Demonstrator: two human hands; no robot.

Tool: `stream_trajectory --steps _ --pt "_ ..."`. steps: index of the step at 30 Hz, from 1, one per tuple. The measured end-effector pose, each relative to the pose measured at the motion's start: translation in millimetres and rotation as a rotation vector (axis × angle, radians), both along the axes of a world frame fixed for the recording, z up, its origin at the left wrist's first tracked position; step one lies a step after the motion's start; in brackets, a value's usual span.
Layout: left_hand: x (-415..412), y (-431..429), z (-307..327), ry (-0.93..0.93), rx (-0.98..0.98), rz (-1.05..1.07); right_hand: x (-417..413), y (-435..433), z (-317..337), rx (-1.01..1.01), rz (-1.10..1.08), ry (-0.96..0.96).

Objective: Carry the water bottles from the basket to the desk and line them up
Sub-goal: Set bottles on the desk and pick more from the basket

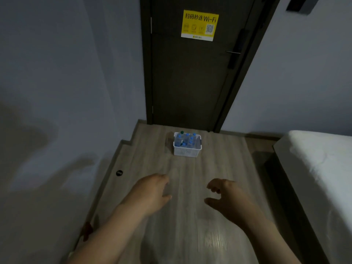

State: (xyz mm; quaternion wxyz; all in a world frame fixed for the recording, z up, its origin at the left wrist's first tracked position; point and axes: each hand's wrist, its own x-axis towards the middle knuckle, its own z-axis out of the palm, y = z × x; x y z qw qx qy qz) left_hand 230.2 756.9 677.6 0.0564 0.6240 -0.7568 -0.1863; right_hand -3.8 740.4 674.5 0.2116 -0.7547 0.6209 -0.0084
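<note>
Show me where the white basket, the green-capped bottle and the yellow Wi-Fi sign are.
white basket (186, 151): head view, on its perforated front wall.
green-capped bottle (182, 132): head view, on its cap, at the basket's far left corner.
yellow Wi-Fi sign (199, 25): head view, on its yellow middle, on the door.

White basket (187, 151) stands on wooden floor (219, 168).

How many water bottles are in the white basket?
7 by the visible caps, all standing in the white basket on the floor by the door: one green-capped bottle at its far left corner, six blue-capped bottles filling the rest. Others may be hidden.
</note>
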Motion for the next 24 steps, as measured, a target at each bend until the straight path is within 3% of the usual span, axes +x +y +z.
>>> stream_trajectory --steps 24 --pt "-29.8 -310.7 -15.2 0.016 0.066 0.104 -31.1 -336.1 -14.2 0.027 0.061 -0.022"
